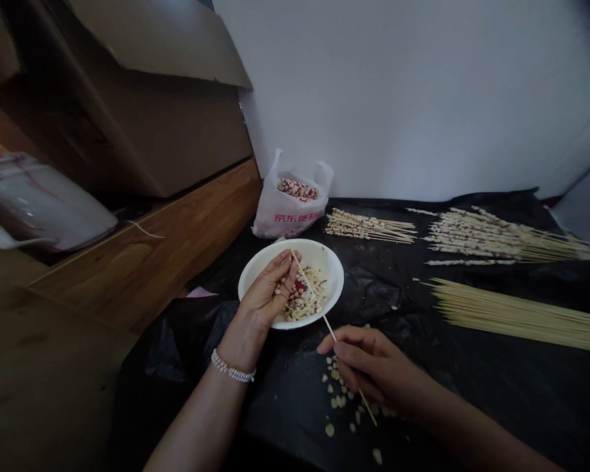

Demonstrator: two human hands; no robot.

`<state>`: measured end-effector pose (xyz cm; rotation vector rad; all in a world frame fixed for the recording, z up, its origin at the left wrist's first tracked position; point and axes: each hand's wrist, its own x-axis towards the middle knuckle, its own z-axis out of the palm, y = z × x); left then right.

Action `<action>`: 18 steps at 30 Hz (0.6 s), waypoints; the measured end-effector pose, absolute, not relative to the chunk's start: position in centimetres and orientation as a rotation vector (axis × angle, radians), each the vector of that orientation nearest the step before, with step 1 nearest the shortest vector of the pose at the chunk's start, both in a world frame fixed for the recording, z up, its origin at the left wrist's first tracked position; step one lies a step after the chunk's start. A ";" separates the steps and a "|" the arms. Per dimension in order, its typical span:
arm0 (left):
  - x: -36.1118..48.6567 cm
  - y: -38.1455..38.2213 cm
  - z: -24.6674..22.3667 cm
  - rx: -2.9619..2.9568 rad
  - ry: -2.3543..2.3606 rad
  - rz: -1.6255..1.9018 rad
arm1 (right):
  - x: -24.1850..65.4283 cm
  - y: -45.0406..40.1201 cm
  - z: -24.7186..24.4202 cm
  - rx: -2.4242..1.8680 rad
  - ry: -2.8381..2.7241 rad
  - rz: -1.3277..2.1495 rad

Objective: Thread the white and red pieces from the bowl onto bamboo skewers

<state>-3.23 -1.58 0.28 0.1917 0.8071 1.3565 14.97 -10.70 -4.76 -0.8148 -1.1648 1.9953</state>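
Note:
My right hand (366, 364) pinches a thin wooden skewer (329, 328) near its lower half. The skewer slants up to the left, over a white bowl (335, 288). Its upper end lies by the fingertips of my left hand (270, 285), which are closed together over the bowl's left side. What those fingers hold is too small to make out. Small cream and dark-red pieces, like corn kernels (307, 305), lie in the bowl around a red patch on its bottom.
Behind the bowl, a white plastic bag (288, 219) holds speckled red-and-white cobs. Loaded skewers (472, 236) lie in bundles at the back right, with bare skewers (516, 314) in front. Loose pale pieces (339, 387) are scattered on black plastic sheeting (275, 406). A cardboard box (177, 131) stands left.

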 end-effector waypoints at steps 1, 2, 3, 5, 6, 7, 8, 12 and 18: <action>-3.3 -1.6 0.2 0.197 0.823 1.372 | 15.0 -10.8 -4.8 -0.820 -1.175 2.005; -3.3 -1.6 0.2 0.202 0.836 1.386 | 14.9 -10.8 -4.8 -0.826 -1.190 2.013; -3.3 -1.5 0.1 0.211 0.845 1.404 | 14.9 -10.9 -4.8 -0.828 -1.204 2.020; -3.3 -1.5 0.0 0.244 0.848 1.432 | 14.9 -11.0 -4.9 -0.812 -1.227 2.038; -3.3 -1.4 -0.1 0.260 0.847 1.443 | 14.9 -11.1 -4.9 -0.794 -1.234 2.049; -3.3 -1.4 -0.2 0.272 0.843 1.451 | 14.9 -11.2 -4.9 -0.779 -1.240 2.059; -3.3 -1.3 -0.3 0.276 0.842 1.456 | 14.9 -11.2 -4.9 -0.772 -1.244 2.065; -3.4 -1.3 -0.2 0.252 0.862 1.450 | 14.8 -11.3 -4.9 -0.781 -1.245 2.071; -3.3 -1.4 0.0 0.233 0.863 1.468 | 14.7 -11.3 -5.1 -0.767 -1.234 2.076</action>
